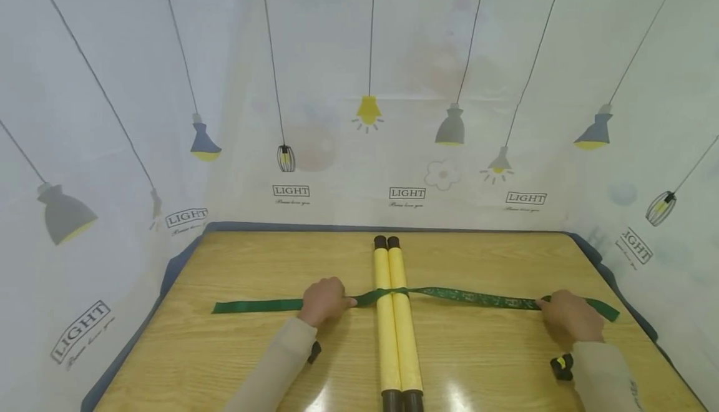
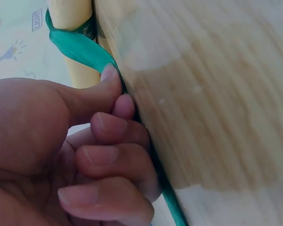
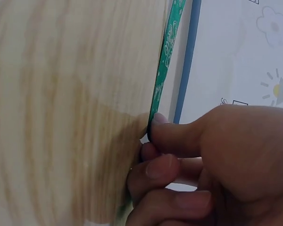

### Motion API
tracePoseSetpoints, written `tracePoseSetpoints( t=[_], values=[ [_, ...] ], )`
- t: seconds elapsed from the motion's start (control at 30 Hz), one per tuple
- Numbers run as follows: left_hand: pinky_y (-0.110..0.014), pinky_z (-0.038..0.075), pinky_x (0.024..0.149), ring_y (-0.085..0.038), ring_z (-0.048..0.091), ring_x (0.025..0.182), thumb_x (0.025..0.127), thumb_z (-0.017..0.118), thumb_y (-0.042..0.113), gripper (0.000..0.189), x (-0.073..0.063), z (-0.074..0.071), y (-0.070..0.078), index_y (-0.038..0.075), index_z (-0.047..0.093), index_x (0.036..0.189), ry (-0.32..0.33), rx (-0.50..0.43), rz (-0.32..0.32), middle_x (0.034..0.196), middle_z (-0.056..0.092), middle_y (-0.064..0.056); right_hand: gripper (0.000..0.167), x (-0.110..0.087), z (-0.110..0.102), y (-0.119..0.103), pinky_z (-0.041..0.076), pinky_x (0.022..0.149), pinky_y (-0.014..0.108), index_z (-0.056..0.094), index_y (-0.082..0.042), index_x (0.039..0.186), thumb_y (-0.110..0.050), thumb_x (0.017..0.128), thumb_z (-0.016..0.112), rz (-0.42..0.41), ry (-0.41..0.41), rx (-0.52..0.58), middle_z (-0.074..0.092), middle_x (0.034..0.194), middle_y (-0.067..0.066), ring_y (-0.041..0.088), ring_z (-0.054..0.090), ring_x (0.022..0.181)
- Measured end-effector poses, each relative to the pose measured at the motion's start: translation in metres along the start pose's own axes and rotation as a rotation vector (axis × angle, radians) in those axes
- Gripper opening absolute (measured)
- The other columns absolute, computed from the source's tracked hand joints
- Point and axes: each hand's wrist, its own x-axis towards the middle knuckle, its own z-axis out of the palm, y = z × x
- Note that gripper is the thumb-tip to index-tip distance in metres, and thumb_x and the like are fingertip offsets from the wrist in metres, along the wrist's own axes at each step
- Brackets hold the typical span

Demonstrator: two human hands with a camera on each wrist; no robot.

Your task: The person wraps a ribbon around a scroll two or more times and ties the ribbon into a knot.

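Holding a green ribbon (image 1: 477,298) out to either side of two yellow tubes (image 1: 386,334).
Pinching it between thumb and forefinger with the left hand (image 1: 326,301), just left of the tubes, and likewise with the right hand (image 1: 573,316), well to their right, with other fingers curled in both. Across the tubes, the ribbon; past each hand, a loose end (image 1: 255,306). On the wooden table (image 1: 253,262), both tubes side by side, near to far.
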Motion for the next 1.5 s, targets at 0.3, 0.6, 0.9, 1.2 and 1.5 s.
tracePoseSetpoints(
  t=[0.3,0.6,0.9,1.2,1.5],
  values=[
    [-0.026,0.030,0.049,-0.011,0.036,0.051,0.095,0.074,0.031,0.055,0.002,-0.006,0.009,0.017,0.042,0.052,-0.058,-0.032,-0.025,0.053,0.037,0.005,0.065,-0.004,-0.004,0.002,0.051,0.087,0.067,0.050,0.015,0.138,-0.042,0.107,0.047,-0.037,0.017,-0.011,0.051,0.137,0.042,0.061,0.056,0.117],
    [-0.025,0.020,0.049,-0.010,0.024,0.049,0.090,0.077,0.045,0.064,-0.001,-0.006,0.012,0.019,0.034,0.051,-0.038,0.089,-0.064,0.049,0.025,0.007,0.069,-0.002,-0.002,0.001,0.050,0.090,0.067,0.047,0.014,0.142,-0.045,0.106,0.047,-0.042,-0.003,0.012,0.047,0.143,0.041,0.062,0.051,0.123],
    [-0.023,0.018,0.048,-0.008,0.020,0.049,0.090,0.078,0.039,0.066,0.002,-0.006,0.020,0.020,0.031,0.050,-0.043,0.154,-0.030,0.049,0.018,0.008,0.060,-0.004,-0.002,-0.001,0.054,0.081,0.060,0.054,0.012,0.135,-0.040,0.106,0.049,-0.056,0.028,0.015,0.053,0.136,0.040,0.055,0.061,0.111],
    [-0.025,0.030,0.051,-0.011,0.034,0.054,0.093,0.077,0.030,0.043,0.005,-0.008,0.022,0.011,0.055,0.060,-0.104,0.028,-0.057,0.057,0.040,0.004,0.041,-0.003,0.003,-0.001,0.042,0.058,0.037,0.058,-0.002,0.085,-0.036,0.105,0.048,-0.115,0.131,0.107,0.059,0.077,0.017,0.027,0.055,0.068],
    [-0.027,0.036,0.055,-0.014,0.044,0.059,0.092,0.078,0.034,0.033,0.010,-0.010,0.021,0.009,0.068,0.073,-0.120,0.081,-0.083,0.068,0.056,0.000,0.037,0.003,0.011,-0.006,0.038,0.057,0.034,0.057,-0.009,0.079,-0.034,0.105,0.047,-0.167,0.168,0.135,0.054,0.069,0.004,0.021,0.050,0.065]
  ],
)
